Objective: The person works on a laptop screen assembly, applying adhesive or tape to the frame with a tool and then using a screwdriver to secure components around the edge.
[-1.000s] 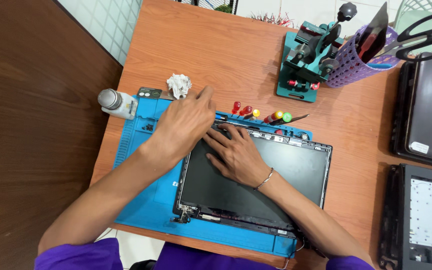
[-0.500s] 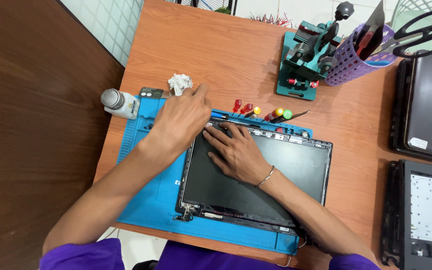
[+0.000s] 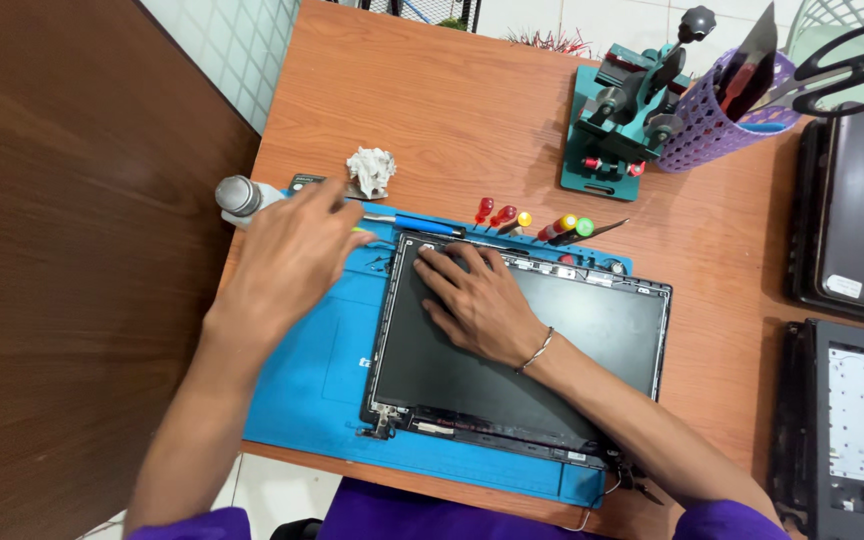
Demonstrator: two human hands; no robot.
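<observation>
Right hand (image 3: pixel 477 300) lay flat, fingers spread, on black laptop screen panel (image 3: pixel 552 350); better press steady. Left hand (image 3: pixel 292 255), loosely curled, holding nothing visible, hovered at 9 o'clock over blue silicone mat (image 3: pixel 302 370).

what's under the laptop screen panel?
The screen panel lies on a blue work mat, which sits on the wooden desk. The right hand presses flat on the panel's upper left. Whatever is directly beneath the panel is covered.
</observation>
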